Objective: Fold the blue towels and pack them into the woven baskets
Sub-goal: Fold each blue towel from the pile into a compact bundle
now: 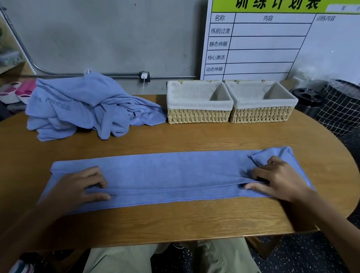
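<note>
A soft, limp blue towel (pixel 170 175) lies folded lengthwise; left hand (pixel 81 187) and right hand (pixel 281 179) pinch its stitched hem. Best held at the ends.

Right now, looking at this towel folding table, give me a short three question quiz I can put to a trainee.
1. True or false: both woven baskets hold folded towels.
2. Which hand pinches the flat towel near its turned-over corner? A) left hand B) right hand
3. Fill in: the heap of unfolded towels lies to the ___ of the baskets, as the camera sees it.

Key: 1. False, both linings show bare. 2. B. 3. Left.
</note>
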Available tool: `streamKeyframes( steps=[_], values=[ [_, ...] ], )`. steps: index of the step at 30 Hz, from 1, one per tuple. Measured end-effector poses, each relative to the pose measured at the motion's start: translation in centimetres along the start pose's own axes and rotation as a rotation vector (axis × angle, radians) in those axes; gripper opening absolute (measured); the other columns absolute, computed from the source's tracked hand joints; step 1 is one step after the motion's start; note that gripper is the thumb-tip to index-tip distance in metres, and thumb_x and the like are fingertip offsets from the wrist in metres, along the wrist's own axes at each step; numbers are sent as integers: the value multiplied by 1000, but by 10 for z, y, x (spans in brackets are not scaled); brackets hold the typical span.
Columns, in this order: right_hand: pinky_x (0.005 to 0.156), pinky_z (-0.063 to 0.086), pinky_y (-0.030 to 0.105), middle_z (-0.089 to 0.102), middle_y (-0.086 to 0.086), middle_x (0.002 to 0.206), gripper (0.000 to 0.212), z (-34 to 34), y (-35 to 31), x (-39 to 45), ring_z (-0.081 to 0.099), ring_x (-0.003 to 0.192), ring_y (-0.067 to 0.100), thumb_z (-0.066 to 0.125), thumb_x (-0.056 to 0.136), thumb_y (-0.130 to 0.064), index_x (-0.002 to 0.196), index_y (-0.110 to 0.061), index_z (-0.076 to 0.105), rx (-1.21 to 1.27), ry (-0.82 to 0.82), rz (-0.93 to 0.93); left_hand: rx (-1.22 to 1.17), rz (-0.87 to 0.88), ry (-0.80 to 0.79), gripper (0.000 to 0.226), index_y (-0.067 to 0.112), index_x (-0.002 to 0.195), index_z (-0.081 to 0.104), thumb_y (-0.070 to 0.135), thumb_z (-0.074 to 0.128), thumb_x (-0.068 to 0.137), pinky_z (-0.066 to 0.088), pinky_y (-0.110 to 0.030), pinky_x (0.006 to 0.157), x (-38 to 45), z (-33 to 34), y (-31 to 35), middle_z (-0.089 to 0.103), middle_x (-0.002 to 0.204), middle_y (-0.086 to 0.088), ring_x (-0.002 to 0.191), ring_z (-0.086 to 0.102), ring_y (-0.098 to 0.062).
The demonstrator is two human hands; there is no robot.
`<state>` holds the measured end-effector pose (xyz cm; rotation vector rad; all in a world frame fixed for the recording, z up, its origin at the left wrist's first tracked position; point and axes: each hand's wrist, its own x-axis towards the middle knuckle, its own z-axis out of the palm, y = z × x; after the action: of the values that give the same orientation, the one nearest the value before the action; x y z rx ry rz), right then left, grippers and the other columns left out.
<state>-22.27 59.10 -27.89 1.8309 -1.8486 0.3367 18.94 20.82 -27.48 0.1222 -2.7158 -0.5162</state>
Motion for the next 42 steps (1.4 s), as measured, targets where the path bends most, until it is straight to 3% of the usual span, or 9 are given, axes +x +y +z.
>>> streamKeyframes(
  steps=[7,13,17,24,28,32,37,40,42],
  values=[
    [69,21,27,51,-2,49,56,-13,0,1,39,45,24,44,96,-59,69,-16,67,-90,-25,-69,346,288,100,33,20,75,67,47,59,94,36,-16,59,-2,-13,12,59,85,9,71,58,-3],
    [68,28,33,62,-2,59,62,-33,-5,-23,49,46,25,24,104,-55,74,-22,67,-149,-84,-5,249,108,6,35,35,87,59,68,50,91,44,-26,52,-24,-6,12,53,94,20,65,59,-3],
    [60,39,32,63,-1,57,63,-48,-4,-39,55,44,25,22,103,-55,76,-26,70,-193,-91,140,267,143,-2,32,34,88,61,64,51,94,43,-22,57,-28,-8,13,53,95,21,66,59,-1],
    [41,36,25,56,0,55,61,-66,-24,-30,53,46,25,29,103,-55,63,-19,59,-151,70,434,359,152,55,34,29,82,69,57,53,94,38,-14,58,-28,-8,25,58,88,19,60,54,2],
    [66,47,35,64,-2,99,40,-26,-48,19,62,87,22,40,100,-50,102,-22,69,128,-1,439,337,-134,175,38,31,73,60,51,40,98,33,-18,45,-18,-5,50,57,72,15,54,52,-2],
    [104,37,43,48,-6,146,63,12,-54,31,45,134,20,26,95,-68,139,-32,52,213,-271,493,531,-423,76,44,30,61,42,50,46,99,38,-25,42,-18,-2,46,46,58,10,48,46,-5],
    [118,20,42,26,-13,161,73,15,-46,16,18,151,15,17,89,-76,150,-41,35,215,-403,584,611,-697,7,43,25,58,44,38,60,96,36,-28,50,-36,-21,32,46,56,5,53,52,-23],
    [117,22,44,27,-16,160,78,16,-52,33,21,150,15,16,85,-81,150,-42,36,211,-406,593,445,-587,168,17,21,83,60,31,57,96,43,-33,60,10,-7,50,57,76,2,69,57,-26],
    [117,23,44,29,-17,159,83,18,-53,42,23,149,14,14,82,-84,149,-42,38,239,-392,599,216,-581,107,26,23,117,65,36,53,99,48,-42,85,37,16,58,65,118,-1,108,61,-28]
  ],
)
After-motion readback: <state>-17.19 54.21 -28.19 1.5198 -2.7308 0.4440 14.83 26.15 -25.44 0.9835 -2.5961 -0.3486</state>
